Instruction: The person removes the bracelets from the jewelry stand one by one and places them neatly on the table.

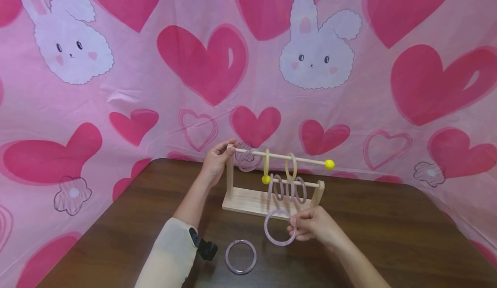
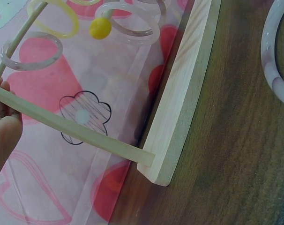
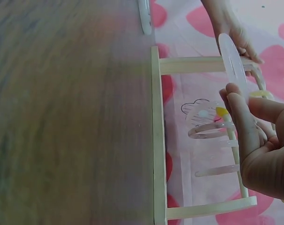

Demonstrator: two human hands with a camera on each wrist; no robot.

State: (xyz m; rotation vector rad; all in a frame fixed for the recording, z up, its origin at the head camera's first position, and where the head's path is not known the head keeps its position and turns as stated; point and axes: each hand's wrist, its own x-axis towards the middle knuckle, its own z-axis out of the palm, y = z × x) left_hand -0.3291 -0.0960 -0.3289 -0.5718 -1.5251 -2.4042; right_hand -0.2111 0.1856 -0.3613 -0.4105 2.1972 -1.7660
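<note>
Pinched between the thumb and fingers of the right hand (image 1: pixel 314 224), a pale lilac bangle (image 1: pixel 280 243) hung in front of the wooden bangle stand's base (image 1: pixel 248 199), gripped at its right side. That hand was the nearer one to it; the left hand (image 1: pixel 217 161) clasped the top of the stand's left upright (image 1: pixel 230 169), well apart from the held ring. From the right hand's grip the stand lay beyond and upward, its long axis running side to side. Its upper rod (image 1: pixel 277 155) reached rightward from the left upright to a yellow ball (image 1: pixel 329 164), up and slightly right of the grip. Its lower rod (image 1: pixel 312 185) ran the opposite way, leftward from the right upright (image 1: pixel 319 193), and its own yellow end ball (image 1: pixel 265 179) stood above the held bangle and a little left of the ring's middle. In the head view the bangle's opening faced the person almost squarely, so its plane seemed to lie more along the rods than across them. Four pale purple bangles (image 1: pixel 270 189) hung around the lower rod; two yellow bangles (image 1: pixel 266 163) and a translucent one (image 2: pixel 27 67) encircled the upper. Another lilac ring (image 1: pixel 227 258) lay flat on the dark wooden tabletop (image 1: pixel 369 219), left of the held bangle and nearer the person, touched by neither hand.
</note>
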